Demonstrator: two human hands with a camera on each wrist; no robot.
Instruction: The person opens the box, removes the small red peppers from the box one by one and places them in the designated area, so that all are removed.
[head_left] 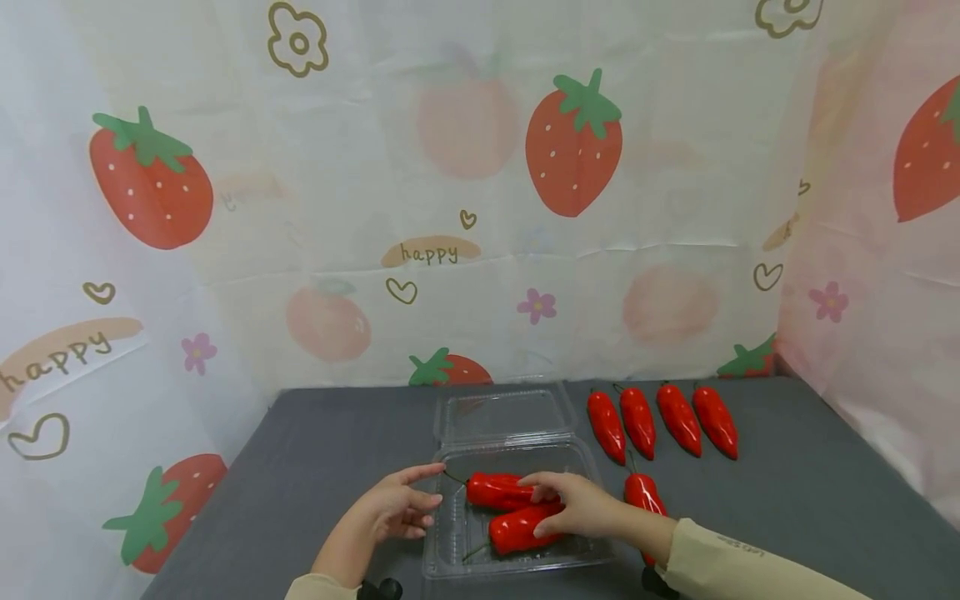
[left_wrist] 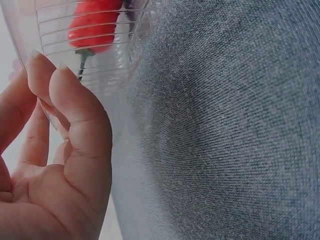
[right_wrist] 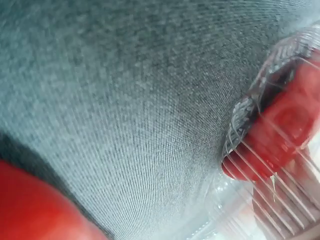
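Note:
Two shiny red peppers lie side by side in a clear plastic box, the far red pepper (head_left: 491,492) and the near red pepper (head_left: 510,533). My right hand (head_left: 581,507) reaches over the box from the right and grips the near pepper. Its thumb rests on that pepper's top, with the fingers on the far side. At the left rim of the clear plastic box (head_left: 450,560) is my left hand (head_left: 393,504), touching the edge with loosely bent fingers. In the left wrist view, its fingertips (left_wrist: 65,77) lie against the box's outside. The right hand's grip is mostly hidden in the right wrist view.
The box's clear lid (head_left: 506,415) is folded back behind it. Several red peppers (head_left: 678,419) lie in a row at the back right of the grey table (head_left: 337,442). Another red pepper (head_left: 642,492) lies partly under the right forearm. A printed cloth (head_left: 375,167) hangs behind.

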